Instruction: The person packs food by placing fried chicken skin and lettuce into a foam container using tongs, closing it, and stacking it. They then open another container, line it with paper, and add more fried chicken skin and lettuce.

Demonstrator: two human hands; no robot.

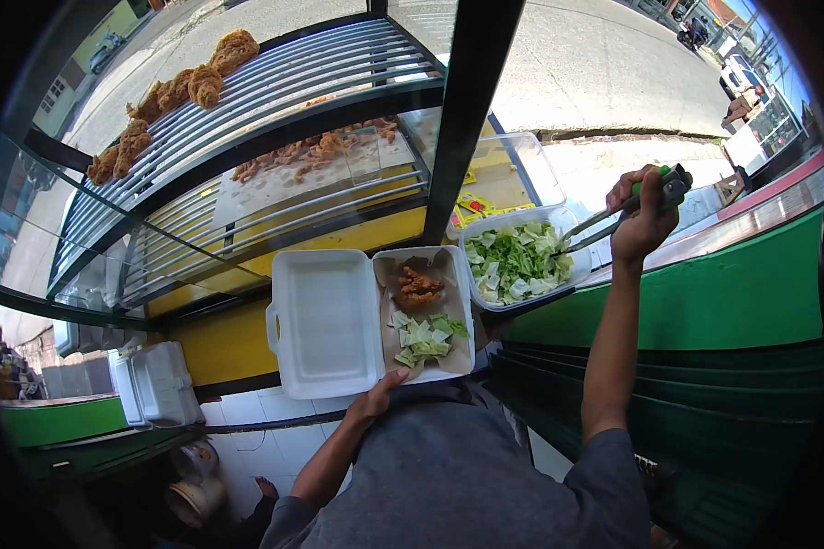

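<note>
My left hand holds the near edge of an open white foam box. Its right half, lined with brown paper, carries a piece of fried chicken and chopped lettuce. My right hand is raised and grips green-handled metal tongs. The tong tips reach into a clear tub of chopped lettuce just right of the foam box.
A glass display case holds fried chicken pieces on the top rack and more on a tray below. A stack of closed foam boxes stands at lower left. A green counter runs along the right. Street and parked vehicles lie beyond.
</note>
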